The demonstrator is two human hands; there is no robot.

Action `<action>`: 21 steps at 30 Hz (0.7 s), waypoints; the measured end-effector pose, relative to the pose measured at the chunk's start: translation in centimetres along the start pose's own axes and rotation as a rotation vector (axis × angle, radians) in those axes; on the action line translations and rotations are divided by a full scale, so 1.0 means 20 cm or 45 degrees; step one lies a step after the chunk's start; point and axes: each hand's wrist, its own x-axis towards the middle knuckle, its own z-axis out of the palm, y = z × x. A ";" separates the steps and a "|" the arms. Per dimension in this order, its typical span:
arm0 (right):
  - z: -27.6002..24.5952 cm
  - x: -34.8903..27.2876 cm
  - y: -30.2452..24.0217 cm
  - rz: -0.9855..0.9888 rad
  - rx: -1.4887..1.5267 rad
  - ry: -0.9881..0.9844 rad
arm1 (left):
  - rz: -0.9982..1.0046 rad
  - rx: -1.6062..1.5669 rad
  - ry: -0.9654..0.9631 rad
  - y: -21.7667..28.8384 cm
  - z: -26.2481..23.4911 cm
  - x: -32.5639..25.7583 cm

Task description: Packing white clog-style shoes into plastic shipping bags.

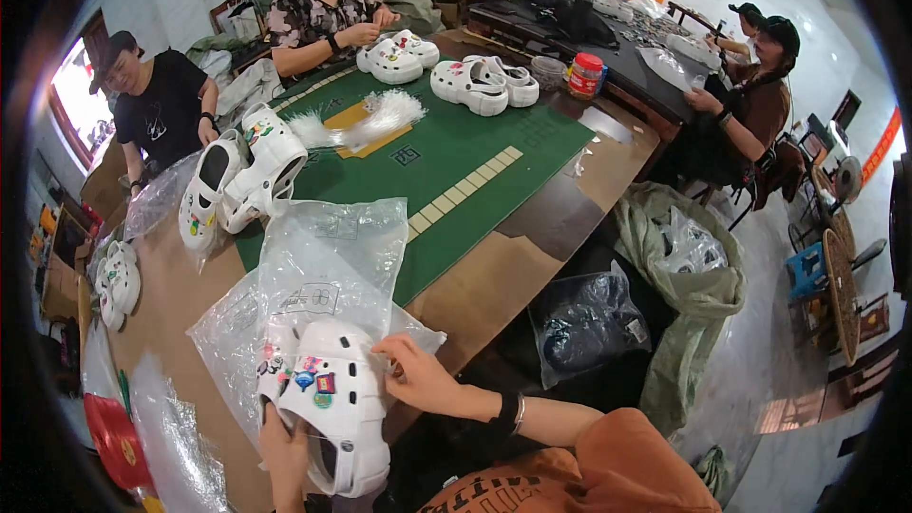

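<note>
Close in front of me is a pair of white clogs [356,375] with colourful charms on the uppers. My left hand [285,456] grips the pair from below left, its fingers partly hidden by the shoe openings. At the clogs' right side, my right hand [423,378] has its fingers bent together against the upper's edge; whatever they pinch is too small to make out. Clear plastic bags [332,228] lie just beyond the clogs, and the toes rest on or against them. Another white charm-covered pair [252,171] stands farther back, left of the bags.
On the green mat [465,180] lie a bundle of clear plastic strips [370,123] and more white clogs [475,85]. A red-lidded jar [586,74] stands at the far edge. Right of the table are a bagged dark item [589,323] and an open sack [703,294]. Several people work around.
</note>
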 end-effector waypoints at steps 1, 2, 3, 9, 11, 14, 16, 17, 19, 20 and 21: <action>-0.01 0.00 0.03 0.082 0.010 -0.045 | 0.004 0.004 -0.001 0.02 0.00 0.00; -0.01 -0.01 0.06 0.071 -0.029 -0.010 | 0.072 -0.013 -0.081 0.04 0.00 -0.01; -0.02 -0.02 0.08 0.071 -0.027 -0.009 | 0.139 -0.030 -0.160 0.07 0.00 -0.02; -0.01 -0.03 0.06 0.150 -0.011 0.016 | 0.111 0.065 -0.311 0.15 -0.04 0.01; 0.00 -0.02 0.06 0.080 -0.028 0.015 | 0.214 -0.026 -0.128 0.14 -0.02 0.03; -0.02 0.02 0.03 -0.009 -0.062 0.010 | 0.131 -0.036 -0.065 0.12 -0.03 0.02; -0.02 0.06 0.01 -0.070 -0.100 0.046 | 0.085 -0.054 -0.005 0.14 -0.02 0.03; -0.02 0.06 0.01 -0.073 -0.099 0.036 | 0.078 -0.055 0.001 0.14 -0.01 0.02; -0.03 0.07 0.00 -0.012 -0.236 -0.038 | 0.038 -0.028 0.000 0.15 0.01 0.03; -0.02 0.08 0.01 -0.020 -0.235 -0.042 | 0.125 0.016 0.007 0.12 0.03 0.03; -0.01 0.07 0.05 -0.001 -0.313 -0.045 | 0.125 0.016 0.014 0.12 0.02 0.03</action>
